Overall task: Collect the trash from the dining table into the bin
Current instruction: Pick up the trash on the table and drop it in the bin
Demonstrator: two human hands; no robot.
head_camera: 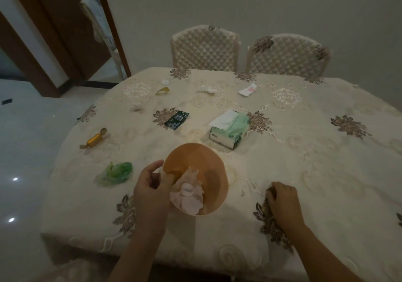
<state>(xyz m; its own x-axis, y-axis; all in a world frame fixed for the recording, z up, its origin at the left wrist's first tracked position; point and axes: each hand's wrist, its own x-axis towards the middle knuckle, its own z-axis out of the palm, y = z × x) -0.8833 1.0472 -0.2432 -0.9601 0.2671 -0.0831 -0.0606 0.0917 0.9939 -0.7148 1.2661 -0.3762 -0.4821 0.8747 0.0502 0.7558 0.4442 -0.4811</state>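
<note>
A small orange bin (213, 168) is tilted over the near part of the dining table (326, 173), with my left hand (152, 186) gripping its left rim. Crumpled white and pink paper (189, 194) lies inside it. My right hand (282, 199) rests on the cloth to the right, fingers curled over something small that I cannot make out. Trash lies scattered on the table: a green plastic bag (116, 173), a gold candy wrapper (94, 139), a dark green packet (177, 119), a yellow scrap (162, 90), a white cap (165, 82), white crumpled tissue (206, 89) and a pink-white wrapper (248, 90).
A green tissue pack (230, 130) sits behind the bin. Two quilted chairs (204, 49) (287, 55) stand at the far side against the wall. A doorway (71, 31) opens at the left, with shiny floor (26, 151) beside the table's left edge.
</note>
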